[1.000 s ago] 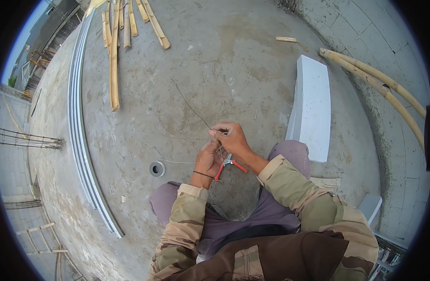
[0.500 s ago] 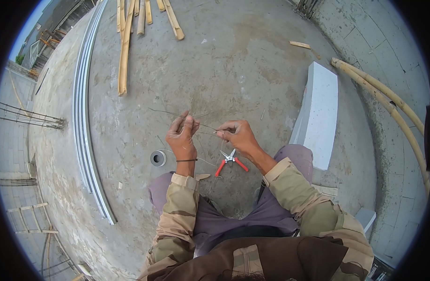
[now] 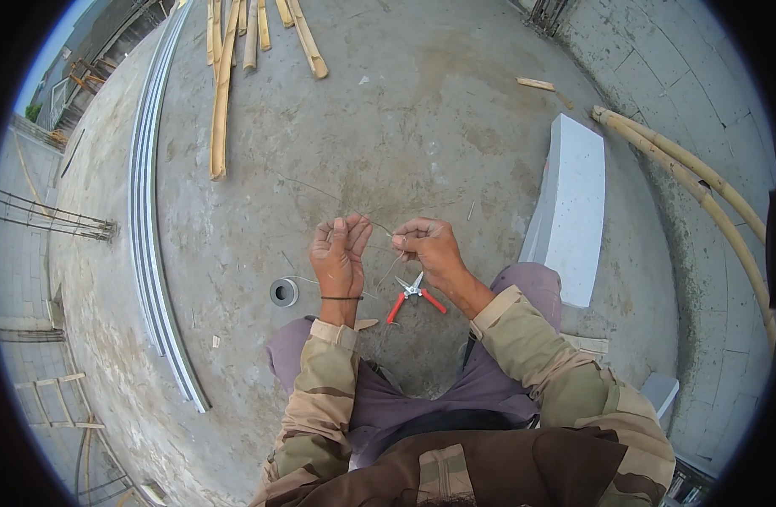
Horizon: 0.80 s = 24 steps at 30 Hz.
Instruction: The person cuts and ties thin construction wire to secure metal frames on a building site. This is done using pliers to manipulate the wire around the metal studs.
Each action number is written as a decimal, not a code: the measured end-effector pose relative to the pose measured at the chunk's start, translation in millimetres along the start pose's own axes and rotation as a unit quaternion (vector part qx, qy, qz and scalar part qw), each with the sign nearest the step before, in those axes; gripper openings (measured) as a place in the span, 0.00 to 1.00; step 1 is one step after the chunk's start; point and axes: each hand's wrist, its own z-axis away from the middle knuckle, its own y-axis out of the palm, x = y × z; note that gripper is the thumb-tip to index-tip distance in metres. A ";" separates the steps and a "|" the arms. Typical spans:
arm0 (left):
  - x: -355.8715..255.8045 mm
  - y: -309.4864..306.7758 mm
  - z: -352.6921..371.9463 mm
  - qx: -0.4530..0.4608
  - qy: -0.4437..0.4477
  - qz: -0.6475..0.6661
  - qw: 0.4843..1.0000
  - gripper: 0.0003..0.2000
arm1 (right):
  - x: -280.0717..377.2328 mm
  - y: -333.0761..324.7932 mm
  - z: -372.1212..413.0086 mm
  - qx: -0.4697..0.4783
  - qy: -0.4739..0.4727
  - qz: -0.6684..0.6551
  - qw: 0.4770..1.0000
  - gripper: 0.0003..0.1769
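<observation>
A thin wire (image 3: 380,226) spans the short gap between my hands above the concrete floor. My left hand (image 3: 337,258) has its palm turned up, with thumb and fingers closed on the wire. One loose end trails off toward the upper left. My right hand (image 3: 434,252) pinches the wire between thumb and fingertips, and a thin strand hangs below it. Under the hands, red-handled snips (image 3: 414,290) lie on the floor with their blades apart. A small dark spool (image 3: 283,292) with a pale rim lies left of my left wrist.
Long metal channels (image 3: 148,211) run along the left. Split bamboo pieces (image 3: 221,110) lie at the top. On the right are a white block (image 3: 576,203) and bamboo poles (image 3: 692,160) by the block wall (image 3: 701,59). Rebar (image 3: 50,211) sticks out at far left.
My left hand has turned its palm further up and moved slightly right, closer to the right hand. The right hand has barely moved and keeps its pinch on the wire.
</observation>
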 end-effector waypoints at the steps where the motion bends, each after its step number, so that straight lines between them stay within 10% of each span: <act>1: 1.3 -1.6 -1.1 0.026 -0.007 0.020 0.999 0.10 | 0.0 0.8 1.0 0.000 0.000 0.000 1.000 0.06; 10: 2.9 6.4 7.2 0.013 0.068 -0.189 0.980 0.12 | 1.0 4.1 4.8 0.013 0.018 0.015 1.000 0.07; 18: -1.8 -13.0 -2.7 -0.067 -0.016 -0.192 0.979 0.13 | 10.0 16.0 10.5 0.053 -0.279 0.403 0.870 0.05; 24: 5.3 -8.6 2.8 -0.042 -0.014 -0.168 0.985 0.15 | 6.7 15.8 12.4 0.030 -0.167 0.322 0.931 0.05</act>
